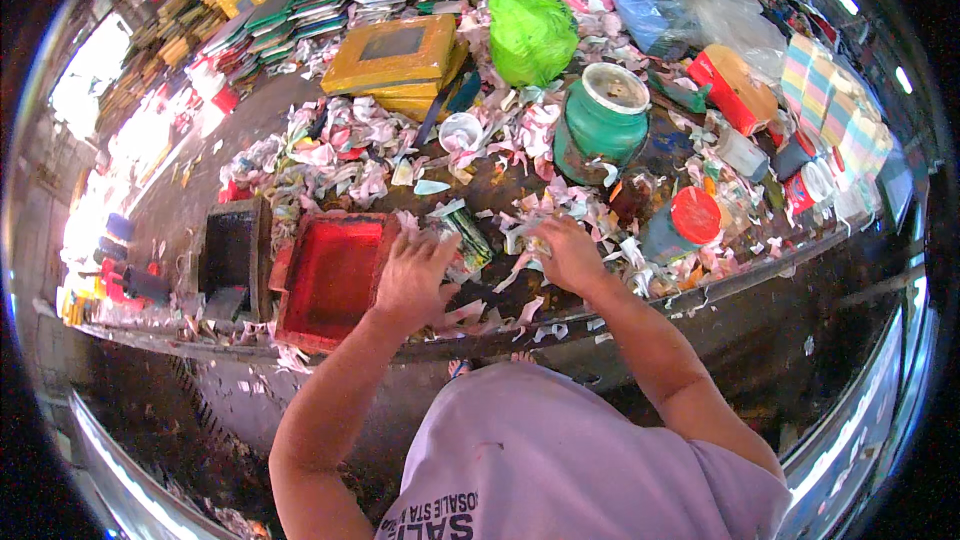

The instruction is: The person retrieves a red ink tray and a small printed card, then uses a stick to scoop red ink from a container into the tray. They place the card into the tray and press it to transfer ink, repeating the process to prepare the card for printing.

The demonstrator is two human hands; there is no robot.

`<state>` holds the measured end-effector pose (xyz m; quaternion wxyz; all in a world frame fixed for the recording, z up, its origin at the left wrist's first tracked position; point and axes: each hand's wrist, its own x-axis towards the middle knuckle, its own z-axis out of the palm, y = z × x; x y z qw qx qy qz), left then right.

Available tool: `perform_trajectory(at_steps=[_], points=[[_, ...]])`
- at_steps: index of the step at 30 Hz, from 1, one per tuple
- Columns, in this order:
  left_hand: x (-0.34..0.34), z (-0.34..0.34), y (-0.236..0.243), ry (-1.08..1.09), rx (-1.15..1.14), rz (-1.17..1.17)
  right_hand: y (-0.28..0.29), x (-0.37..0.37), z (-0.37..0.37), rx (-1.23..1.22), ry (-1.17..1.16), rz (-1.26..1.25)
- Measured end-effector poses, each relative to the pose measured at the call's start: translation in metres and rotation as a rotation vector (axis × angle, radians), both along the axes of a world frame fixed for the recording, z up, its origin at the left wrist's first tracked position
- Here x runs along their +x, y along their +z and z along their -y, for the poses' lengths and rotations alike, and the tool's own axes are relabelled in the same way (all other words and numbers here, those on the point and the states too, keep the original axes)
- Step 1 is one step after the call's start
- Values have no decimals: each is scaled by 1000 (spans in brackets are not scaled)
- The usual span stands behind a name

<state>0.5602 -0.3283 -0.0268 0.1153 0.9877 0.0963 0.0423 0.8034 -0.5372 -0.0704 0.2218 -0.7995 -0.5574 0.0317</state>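
Observation:
My left hand [415, 268] reaches over the right rim of a red tray [335, 275], fingers apart, beside a crumpled green-and-black printed packet [465, 240]. My right hand [568, 258] is among loose paper scraps [525, 225], fingers curled onto some pale pieces. Left of the red tray is a dark, empty-looking box [228, 250]. Farther right stands a cylindrical container with a red lid [692, 218]. A green plastic jar with a white rim [605, 130] stands behind my right hand.
Yellow framed boards [390, 60], a white cup [460, 135], a bright green bag [530, 35] and stacked boards [300, 10] lie at the back. An orange-red box [735, 85] and pastel paper stacks [835, 110] sit at the right. The worktable's front edge [680, 295] curves across below.

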Motion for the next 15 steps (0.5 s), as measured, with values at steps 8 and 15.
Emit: perform_trajectory(at_steps=[8, 15], points=[[35, -27, -10, 226, 139, -308, -15, -70, -63, 191, 380, 99], [45, -32, -9, 230, 123, -362, -30, -52, -107, 65, 417, 150]])
